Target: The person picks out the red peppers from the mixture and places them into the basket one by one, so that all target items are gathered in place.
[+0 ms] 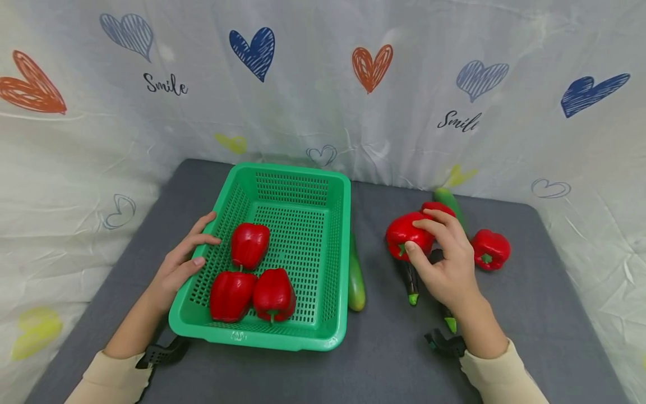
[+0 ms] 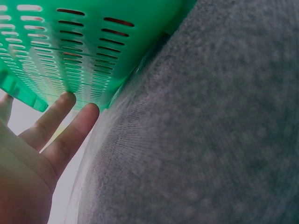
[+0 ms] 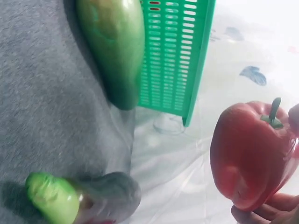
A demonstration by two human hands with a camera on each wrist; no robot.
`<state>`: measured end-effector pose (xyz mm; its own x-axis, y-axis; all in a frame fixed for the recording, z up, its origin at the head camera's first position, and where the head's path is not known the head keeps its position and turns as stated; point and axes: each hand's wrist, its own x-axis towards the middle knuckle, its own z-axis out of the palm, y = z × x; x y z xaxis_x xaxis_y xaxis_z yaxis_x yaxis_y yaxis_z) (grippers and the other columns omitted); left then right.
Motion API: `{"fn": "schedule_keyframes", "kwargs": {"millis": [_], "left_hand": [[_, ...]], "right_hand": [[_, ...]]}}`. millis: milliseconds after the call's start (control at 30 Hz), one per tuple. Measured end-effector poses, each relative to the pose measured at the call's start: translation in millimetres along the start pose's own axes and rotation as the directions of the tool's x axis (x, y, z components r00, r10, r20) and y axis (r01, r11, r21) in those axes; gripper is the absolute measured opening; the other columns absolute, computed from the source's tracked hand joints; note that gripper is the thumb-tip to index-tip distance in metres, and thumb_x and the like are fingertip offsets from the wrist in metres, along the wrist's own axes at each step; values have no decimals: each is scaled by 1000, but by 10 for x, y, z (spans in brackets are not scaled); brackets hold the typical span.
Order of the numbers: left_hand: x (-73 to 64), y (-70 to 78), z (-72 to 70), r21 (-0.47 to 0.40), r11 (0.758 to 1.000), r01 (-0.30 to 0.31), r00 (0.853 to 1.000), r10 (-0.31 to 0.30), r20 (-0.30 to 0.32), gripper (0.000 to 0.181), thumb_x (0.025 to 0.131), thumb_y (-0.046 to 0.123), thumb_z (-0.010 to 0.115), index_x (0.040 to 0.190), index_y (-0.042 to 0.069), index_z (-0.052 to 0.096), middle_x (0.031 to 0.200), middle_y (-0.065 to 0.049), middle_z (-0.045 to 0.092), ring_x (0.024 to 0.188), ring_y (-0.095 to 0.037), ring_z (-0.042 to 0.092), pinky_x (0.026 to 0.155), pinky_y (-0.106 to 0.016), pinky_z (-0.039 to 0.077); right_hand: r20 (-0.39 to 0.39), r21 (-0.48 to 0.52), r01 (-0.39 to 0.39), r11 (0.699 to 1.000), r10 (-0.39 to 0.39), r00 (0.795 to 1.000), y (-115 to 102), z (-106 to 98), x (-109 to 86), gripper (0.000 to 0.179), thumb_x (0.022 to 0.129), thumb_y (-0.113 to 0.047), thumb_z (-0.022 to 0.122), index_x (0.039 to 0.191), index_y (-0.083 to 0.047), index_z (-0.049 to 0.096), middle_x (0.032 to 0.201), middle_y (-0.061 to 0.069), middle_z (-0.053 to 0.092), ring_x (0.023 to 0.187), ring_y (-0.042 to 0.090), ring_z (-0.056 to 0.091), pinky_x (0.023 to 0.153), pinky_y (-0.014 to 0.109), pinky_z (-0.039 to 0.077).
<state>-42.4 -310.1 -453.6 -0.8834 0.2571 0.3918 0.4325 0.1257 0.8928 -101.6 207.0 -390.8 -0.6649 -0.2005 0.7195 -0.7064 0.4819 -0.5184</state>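
Note:
My right hand (image 1: 446, 264) pinches a red bell pepper (image 1: 406, 235) between thumb and fingers. In the right wrist view this pepper (image 3: 254, 154) shows its green stem, with fingertips along its side and base. At the left, my left hand (image 1: 181, 264) holds the rim of a green plastic basket (image 1: 345, 252); the thumb and some fingers lie over the edge. From the left wrist, two fingers (image 2: 77, 130) extend below the rim beside the slotted outer wall. Inside the basket, three red bell peppers (image 1: 250, 245) lie grouped toward the near left.
Another red bell pepper (image 1: 490, 249) rests right of my right hand, and one more (image 1: 438, 209) shows behind it. Dark eggplants (image 1: 410, 280) lie under that hand. A green cucumber-like vegetable (image 1: 356, 280) lies along the basket's right side, a second (image 1: 449, 201) farther back. A patterned curtain backs the grey table.

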Motion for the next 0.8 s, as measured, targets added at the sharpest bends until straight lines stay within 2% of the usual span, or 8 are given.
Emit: {"fn": "schedule_keyframes", "kwargs": {"millis": [200, 333, 500, 700, 800], "left_hand": [[-6, -7, -1, -1, 1000, -2, 1000, 2, -2, 36, 102, -7, 42, 133, -16, 57, 179, -20, 21, 165, -28, 15, 121, -29, 25], [-5, -2, 3, -4, 1000, -11, 1000, 11, -3, 36, 102, -7, 41, 133, -16, 57, 179, -20, 21, 166, -29, 15, 121, -30, 24], [-13, -5, 7, -4, 1000, -7, 1000, 7, -3, 36, 101, -7, 41, 133, -16, 56, 179, -20, 20, 166, -28, 14, 121, -30, 24], [-10, -16, 3, 3, 1000, -11, 1000, 11, -1, 36, 101, -7, 41, 133, -16, 57, 179, -20, 20, 166, -29, 14, 121, -30, 24], [-10, -17, 2, 4, 1000, -8, 1000, 8, -1, 36, 102, -7, 42, 133, -15, 57, 179, -20, 20, 166, -29, 14, 121, -31, 24]], "right_hand": [[25, -39, 11, 999, -10, 1000, -55, 87, 65, 35, 89, -20, 73, 119, -3, 76, 138, 24, 65, 129, 40, 61, 95, 18, 47], [61, -69, 35, 997, -31, 998, -97, 157, 94, 34, 91, -22, 71, 118, -3, 75, 140, 25, 64, 126, 40, 61, 94, 24, 49], [30, -70, 81, 994, -79, 996, -125, 253, 130, 31, 92, -23, 68, 114, -2, 75, 137, 28, 64, 122, 41, 63, 89, 28, 50], [22, -71, 92, 993, -91, 996, -162, 327, 160, 30, 90, -20, 66, 112, -3, 76, 135, 28, 64, 119, 40, 64, 78, 46, 56], [13, -61, 96, 994, -96, 995, -182, 368, 184, 29, 90, -19, 65, 111, -3, 75, 135, 28, 64, 120, 40, 64, 78, 49, 57]]}}
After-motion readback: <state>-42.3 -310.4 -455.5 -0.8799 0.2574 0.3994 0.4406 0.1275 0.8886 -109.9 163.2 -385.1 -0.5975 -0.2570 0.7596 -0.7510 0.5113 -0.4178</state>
